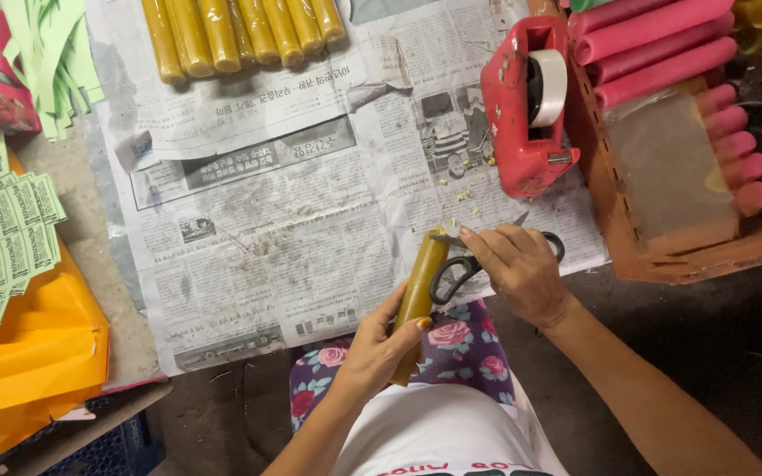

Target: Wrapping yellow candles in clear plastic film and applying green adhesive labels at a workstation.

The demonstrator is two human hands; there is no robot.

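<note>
Wrapped around the lower half of a yellow-olive tube (419, 295), the left hand (381, 348) grips it firmly, fingers curled round the far side and the thumb with an orange-painted nail pressed on the near side. That tube stands tilted, its top end leaning up toward the newspaper (310, 220) spread over the work surface, its bottom end over the person's flowered lap. Closed about the black handles of a pair of scissors (462, 260), the right hand (518, 269) holds the blades right at the tube's top end; small pale scraps (465, 194) lie scattered on the paper just beyond. A red tape dispenser (522, 110) with a white roll sits near, above the right hand. More yellow tubes (244, 31) lie in a row at the far edge of the newspaper. Pink tubes (663, 48) are stacked in an orange crate (628, 238) on the right. Green printed slips (2, 229) rest on orange sheets (33, 353) at the left.
</note>
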